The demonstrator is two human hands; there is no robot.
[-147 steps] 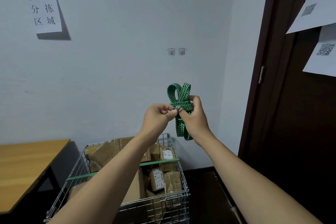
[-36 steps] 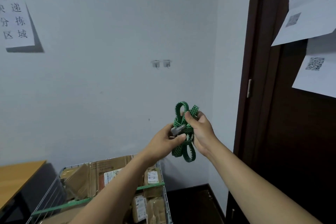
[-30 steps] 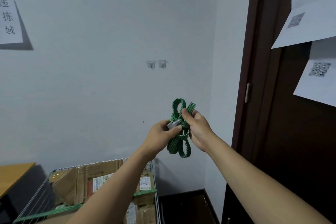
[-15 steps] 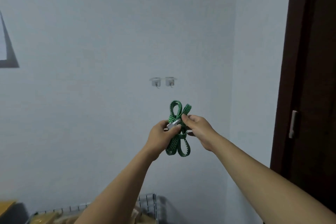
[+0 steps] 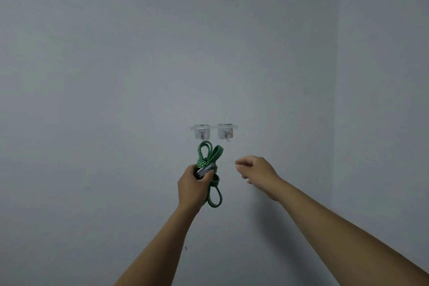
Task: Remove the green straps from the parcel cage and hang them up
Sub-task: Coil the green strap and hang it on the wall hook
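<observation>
Right now my left hand [image 5: 193, 187] grips the bundle of green straps [image 5: 210, 154], fingers and thumb wrapped round its middle, where a grey metal buckle [image 5: 205, 170] shows just above my thumb. The bundle sits straight below the left hook [image 5: 202, 133] — a small clear plate stuck on the wall [image 5: 116, 76], with a metal hook in it. The top loops of the straps stand up close under that hook, and a thin strip of wall shows between them, so they look apart rather than touching. The lower loops hang out beneath my fist, further down from the left hook.

A second hook [image 5: 226, 133] of the same kind sits just to the right of the left hook, at the same height, the two plates side by side.

My right hand [image 5: 257, 173] is below and to the right of the left hook, apart from the straps, with its fingers loosely curled and holding nothing. Its shadow falls on the wall lower down. Both my bare forearms reach up from well below the left hook.

Well off to the right of the left hook runs the room corner [image 5: 336, 100] — the wall turns there. A small dark speck [image 5: 185, 248] marks the wall far below the left hook, between my forearms.
</observation>
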